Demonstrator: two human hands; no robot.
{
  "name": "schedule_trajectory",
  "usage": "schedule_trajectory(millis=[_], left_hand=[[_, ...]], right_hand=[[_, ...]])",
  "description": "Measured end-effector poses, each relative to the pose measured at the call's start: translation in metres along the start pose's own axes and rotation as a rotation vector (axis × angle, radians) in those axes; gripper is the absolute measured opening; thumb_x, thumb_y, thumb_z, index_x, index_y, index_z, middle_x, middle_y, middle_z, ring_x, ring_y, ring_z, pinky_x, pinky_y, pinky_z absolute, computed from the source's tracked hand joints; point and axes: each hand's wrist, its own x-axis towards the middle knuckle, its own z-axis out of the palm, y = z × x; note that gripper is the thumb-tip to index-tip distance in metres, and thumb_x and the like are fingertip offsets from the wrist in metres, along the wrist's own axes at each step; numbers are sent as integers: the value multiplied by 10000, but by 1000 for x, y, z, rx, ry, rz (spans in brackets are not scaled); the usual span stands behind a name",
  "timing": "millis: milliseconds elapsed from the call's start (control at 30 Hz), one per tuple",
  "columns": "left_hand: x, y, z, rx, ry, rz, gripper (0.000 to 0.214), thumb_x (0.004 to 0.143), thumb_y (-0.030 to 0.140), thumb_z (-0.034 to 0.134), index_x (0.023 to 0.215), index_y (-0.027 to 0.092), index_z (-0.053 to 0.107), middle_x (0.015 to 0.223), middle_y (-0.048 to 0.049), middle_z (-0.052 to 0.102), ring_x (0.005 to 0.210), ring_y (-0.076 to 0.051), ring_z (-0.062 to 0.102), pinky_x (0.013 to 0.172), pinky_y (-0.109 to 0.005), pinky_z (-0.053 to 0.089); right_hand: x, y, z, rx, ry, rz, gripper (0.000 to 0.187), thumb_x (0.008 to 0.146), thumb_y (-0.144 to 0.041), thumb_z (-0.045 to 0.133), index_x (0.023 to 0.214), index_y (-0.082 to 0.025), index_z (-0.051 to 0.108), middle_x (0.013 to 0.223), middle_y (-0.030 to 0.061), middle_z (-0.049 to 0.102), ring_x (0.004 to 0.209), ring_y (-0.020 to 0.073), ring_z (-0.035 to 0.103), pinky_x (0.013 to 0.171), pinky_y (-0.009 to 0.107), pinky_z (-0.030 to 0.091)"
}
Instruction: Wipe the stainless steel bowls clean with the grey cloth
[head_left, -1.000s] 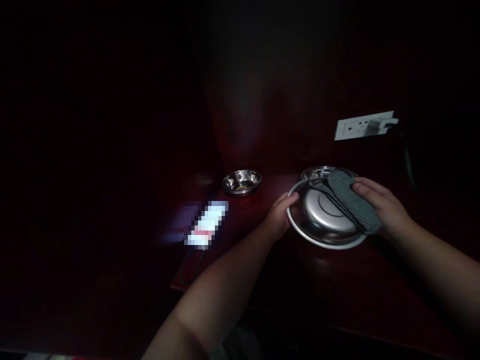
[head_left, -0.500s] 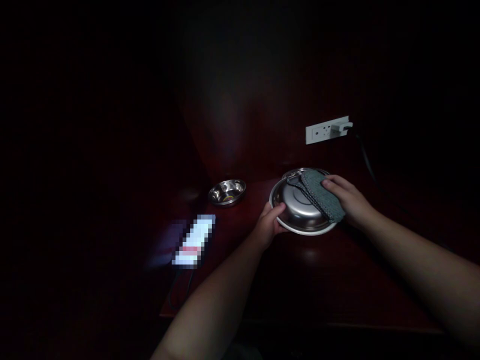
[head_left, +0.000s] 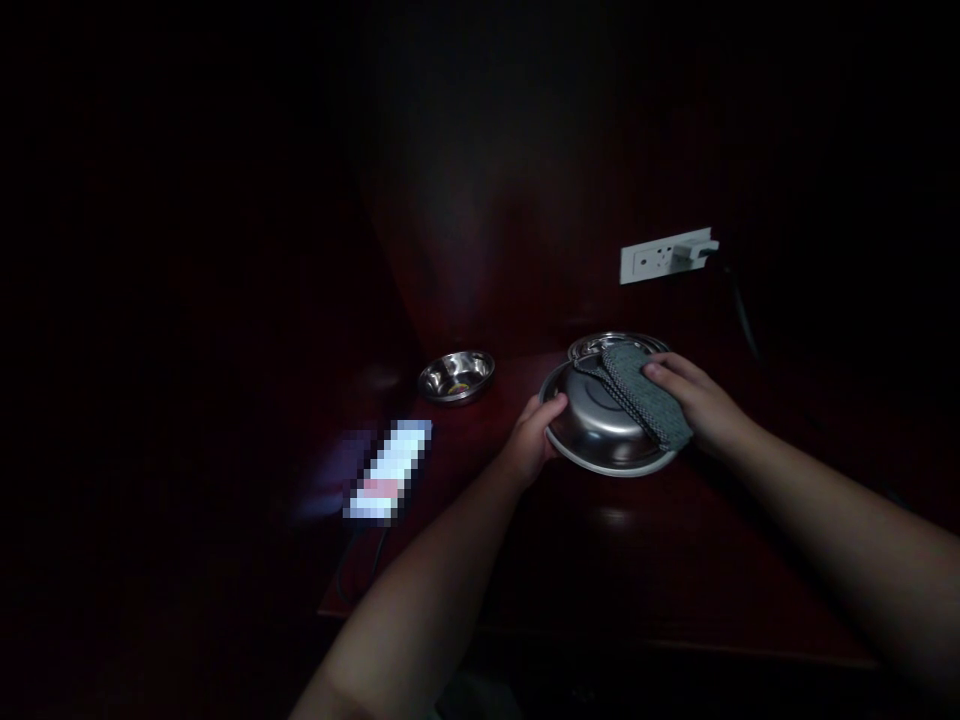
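Observation:
A shiny steel bowl [head_left: 600, 425] is held bottom side up above the table. My left hand [head_left: 534, 440] grips its left rim, with the thumb on the outer side and the other fingers underneath. In my right hand [head_left: 694, 400] is a folded grey-green cloth [head_left: 649, 395] with a dark patterned edge, pressed against the bowl's right side. The cloth covers part of the bowl's base. Behind the held bowl, more steel dishware [head_left: 619, 342] shows its rim; the rest is hidden.
Another steel bowl [head_left: 457, 378] stands upright at the back left of the dark red table [head_left: 600, 590]. A lit phone [head_left: 390, 472], blurred out, lies at the left with a cable below. On the back wall is a white socket panel [head_left: 651, 260] with a plugged-in charger [head_left: 696, 251].
The held bowl has tilted slightly, and more of the dishware behind it shows. Both hands keep their grip. The camera view has shifted a little.

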Motion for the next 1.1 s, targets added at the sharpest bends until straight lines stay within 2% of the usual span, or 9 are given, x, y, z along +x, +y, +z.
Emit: schedule_trajectory(millis=[300,633,767,867,933,1000,1100], left_hand=[[5,-3,-6,70,-16,2,414,689,447,657,981,161,591,843,-70,666,675,-172,628,617,-280,488],[2,-8,0,17,9,-32,430,681,381,670,1051,189,562,903,-59,648,747,-185,627,618,-293,494],[4,-3,0,-92,-14,32,345,707,354,638,998,184,563,885,-53,643,745,-179,624,630,-299,503],[5,4,-2,-156,-30,45,316,759,403,563,977,175,571,872,-67,645,734,-165,625,648,-287,505],[3,5,-3,-138,-69,0,352,778,447,520,972,158,575,873,-91,648,743,-174,632,664,-293,508],[1,2,-3,-74,-122,-69,378,760,459,547,968,144,568,867,-104,647,743,-185,636,677,-316,515],[-1,-5,-2,54,-103,-74,483,691,391,661,1107,214,491,966,-81,639,767,-201,639,649,-357,525]], right_hand=[[3,3,-3,-21,-59,0,273,681,-477,649,805,-240,592,709,-31,593,626,152,556,548,258,408],[5,4,-4,26,-32,22,277,654,-467,681,784,-237,598,661,-39,577,576,134,538,495,241,392],[4,3,-1,122,64,3,262,635,-466,697,739,-250,590,648,-40,583,566,134,545,503,251,418],[4,3,1,175,175,-40,255,643,-468,692,726,-258,574,667,-33,594,594,146,563,532,263,447],[6,4,0,180,213,-68,256,654,-467,688,747,-257,574,696,-27,604,620,153,574,553,268,458],[7,6,0,196,216,-62,275,649,-469,696,754,-250,567,699,-30,603,613,150,573,546,262,452],[8,9,0,174,129,-8,302,647,-476,700,794,-237,588,705,-28,604,604,143,569,532,252,438]])
